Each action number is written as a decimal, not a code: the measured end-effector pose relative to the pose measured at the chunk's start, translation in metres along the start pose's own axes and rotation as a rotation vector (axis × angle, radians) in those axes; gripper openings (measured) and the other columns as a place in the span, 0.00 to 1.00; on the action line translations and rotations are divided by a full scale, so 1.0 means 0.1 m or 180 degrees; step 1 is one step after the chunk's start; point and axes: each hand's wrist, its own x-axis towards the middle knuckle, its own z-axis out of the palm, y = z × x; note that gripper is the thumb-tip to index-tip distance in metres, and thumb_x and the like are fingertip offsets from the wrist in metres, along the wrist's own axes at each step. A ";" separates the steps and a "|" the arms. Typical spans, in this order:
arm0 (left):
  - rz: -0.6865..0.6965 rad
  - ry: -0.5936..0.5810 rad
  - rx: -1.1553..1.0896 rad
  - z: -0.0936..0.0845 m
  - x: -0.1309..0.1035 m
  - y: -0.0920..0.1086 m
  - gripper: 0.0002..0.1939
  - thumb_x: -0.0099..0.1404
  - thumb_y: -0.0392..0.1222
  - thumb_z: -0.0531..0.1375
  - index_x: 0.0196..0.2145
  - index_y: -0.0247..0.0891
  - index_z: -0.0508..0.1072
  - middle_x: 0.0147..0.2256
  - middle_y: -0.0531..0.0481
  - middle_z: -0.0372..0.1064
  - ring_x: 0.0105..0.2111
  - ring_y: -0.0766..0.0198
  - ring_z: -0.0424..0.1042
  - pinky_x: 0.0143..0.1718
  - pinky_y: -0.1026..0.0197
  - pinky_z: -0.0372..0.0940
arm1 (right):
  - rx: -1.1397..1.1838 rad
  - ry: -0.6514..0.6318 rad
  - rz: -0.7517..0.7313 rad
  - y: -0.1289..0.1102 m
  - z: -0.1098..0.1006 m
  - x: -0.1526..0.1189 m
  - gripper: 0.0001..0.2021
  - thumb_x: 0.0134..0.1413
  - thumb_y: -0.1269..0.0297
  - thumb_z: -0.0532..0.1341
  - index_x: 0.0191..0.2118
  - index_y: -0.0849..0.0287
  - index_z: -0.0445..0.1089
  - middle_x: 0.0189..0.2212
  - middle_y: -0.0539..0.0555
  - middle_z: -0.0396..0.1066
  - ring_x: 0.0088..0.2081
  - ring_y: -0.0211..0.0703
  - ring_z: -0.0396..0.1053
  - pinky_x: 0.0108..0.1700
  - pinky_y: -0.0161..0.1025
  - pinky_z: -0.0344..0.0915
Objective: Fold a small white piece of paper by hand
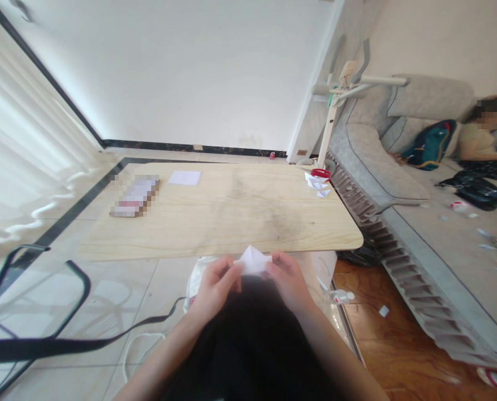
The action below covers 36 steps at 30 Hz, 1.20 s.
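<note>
A piece of folded white paper point(253, 262) with a pointed top is held between my two hands, just in front of the table's near edge. My left hand point(220, 278) pinches its left end between thumb and fingers. At the right end, the fingers of my right hand point(289, 277) are closed on the same paper. On the wooden table point(198, 217), a stack of flat white paper point(185, 177) lies toward the back left. Several folded paper pieces point(316, 182) rest at the back right, beside a red-rimmed item point(320, 174) I cannot make out.
A blurred-out phone-like object point(135, 195) lies on the table's left. To the right, a person sits on a grey sofa point(365, 150) near a teal backpack point(432, 143). A bottle point(342, 297) lies below the table's right side; a black metal frame point(79, 289) stands left.
</note>
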 end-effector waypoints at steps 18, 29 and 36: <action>-0.0168 -0.0172 0.0063 0.14 0.00 0.01 0.15 0.64 0.50 0.60 0.29 0.35 0.72 0.21 0.53 0.69 0.21 0.67 0.68 0.24 0.66 0.62 | -0.0086 0.0110 -0.0038 0.12 0.13 -0.01 0.06 0.47 0.62 0.67 0.28 0.58 0.73 0.22 0.48 0.69 0.24 0.38 0.63 0.27 0.36 0.61; 0.0008 -0.0307 0.0424 0.15 -0.03 -0.01 0.21 0.67 0.50 0.56 0.20 0.37 0.70 0.19 0.51 0.67 0.23 0.64 0.67 0.27 0.64 0.61 | -0.0086 0.0065 0.0014 0.13 0.07 0.00 0.10 0.48 0.57 0.68 0.27 0.59 0.75 0.21 0.49 0.70 0.24 0.39 0.63 0.28 0.37 0.60; 0.0151 -0.0384 0.0563 0.15 -0.04 -0.03 0.24 0.68 0.49 0.54 0.17 0.38 0.68 0.19 0.51 0.65 0.23 0.64 0.66 0.29 0.63 0.59 | -0.0010 0.0088 -0.0032 0.16 0.01 0.02 0.12 0.52 0.58 0.65 0.24 0.59 0.74 0.19 0.49 0.68 0.23 0.39 0.63 0.30 0.38 0.61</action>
